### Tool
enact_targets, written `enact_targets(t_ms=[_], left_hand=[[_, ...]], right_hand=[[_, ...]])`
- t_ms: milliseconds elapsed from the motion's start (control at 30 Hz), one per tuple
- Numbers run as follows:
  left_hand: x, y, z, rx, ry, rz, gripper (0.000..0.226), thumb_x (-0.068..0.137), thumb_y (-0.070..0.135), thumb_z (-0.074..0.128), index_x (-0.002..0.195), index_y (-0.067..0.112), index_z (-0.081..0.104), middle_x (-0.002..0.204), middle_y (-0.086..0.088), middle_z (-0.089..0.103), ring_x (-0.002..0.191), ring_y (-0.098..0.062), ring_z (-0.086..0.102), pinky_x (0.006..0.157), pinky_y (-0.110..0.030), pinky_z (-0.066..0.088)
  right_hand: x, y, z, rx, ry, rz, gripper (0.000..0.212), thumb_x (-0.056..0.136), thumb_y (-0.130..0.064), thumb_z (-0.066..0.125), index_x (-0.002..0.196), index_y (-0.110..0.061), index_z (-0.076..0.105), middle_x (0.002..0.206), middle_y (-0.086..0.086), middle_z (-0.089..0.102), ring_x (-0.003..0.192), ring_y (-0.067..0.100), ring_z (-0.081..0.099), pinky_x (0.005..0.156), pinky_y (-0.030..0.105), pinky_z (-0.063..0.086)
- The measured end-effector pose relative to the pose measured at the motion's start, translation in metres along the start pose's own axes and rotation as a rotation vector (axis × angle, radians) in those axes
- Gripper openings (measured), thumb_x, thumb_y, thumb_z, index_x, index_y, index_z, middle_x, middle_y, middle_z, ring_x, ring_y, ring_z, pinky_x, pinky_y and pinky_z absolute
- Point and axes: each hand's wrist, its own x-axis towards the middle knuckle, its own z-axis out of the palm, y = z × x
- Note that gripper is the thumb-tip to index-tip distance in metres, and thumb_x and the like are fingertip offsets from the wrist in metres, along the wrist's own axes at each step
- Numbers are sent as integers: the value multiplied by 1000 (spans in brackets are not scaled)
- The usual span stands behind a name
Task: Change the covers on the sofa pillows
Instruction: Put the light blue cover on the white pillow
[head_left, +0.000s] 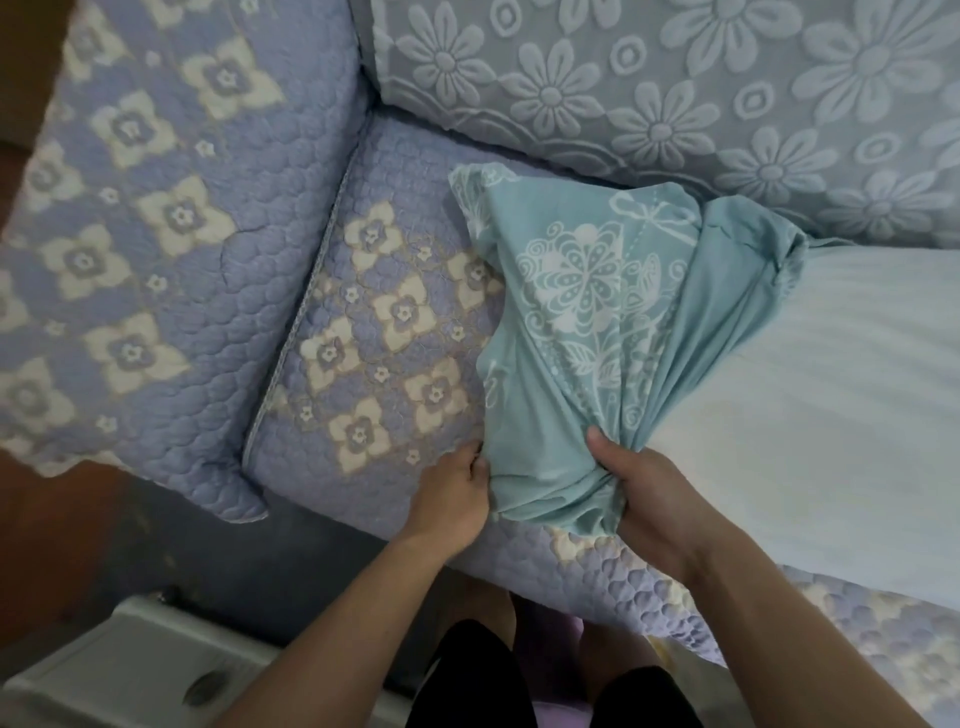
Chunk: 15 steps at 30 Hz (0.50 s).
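Note:
A teal pillow cover (576, 312) with a white flower print lies bunched over the left end of a white pillow (810, 405) on the sofa seat. The pillow's right part is bare and runs out of frame at the right. My left hand (452, 499) pinches the cover's near left edge. My right hand (654, 499) grips a gathered bunch of the cover at the pillow's near side, with folds fanning up from the fist.
The sofa seat (374, 332) and armrest (145, 234) wear a quilted lilac cover with cream flowers. A pale blue embossed floral back cushion (675, 88) stands behind the pillow. A white piece of furniture (130, 670) sits at the lower left on the floor, next to my knees.

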Motion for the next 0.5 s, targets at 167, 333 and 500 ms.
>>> enact_targets(t_ms=[167, 333, 500], left_hand=[[-2, -16, 2, -154, -14, -5, 29, 105, 35, 42, 129, 43, 56, 125, 17, 64, 114, -4, 61, 106, -43, 49], [12, 0, -6, -12, 155, 189, 43, 97, 36, 55, 140, 32, 53, 132, 11, 58, 122, -8, 54, 108, -36, 46], [34, 44, -21, -45, -115, 51, 50, 100, 54, 50, 137, 21, 54, 123, 3, 65, 112, -17, 62, 89, -31, 47]], right_hand=[[-3, -7, -3, -388, -196, 6, 58, 86, -11, 74, 140, -16, 54, 134, 3, 66, 125, 22, 61, 111, 45, 43], [9, -14, -9, -484, -198, 99, 63, 81, -1, 78, 138, -17, 57, 132, 1, 67, 125, 20, 61, 114, 46, 40], [10, -10, -11, -479, -220, 110, 56, 83, -1, 76, 135, -14, 61, 131, 6, 67, 122, 24, 63, 103, 39, 48]])
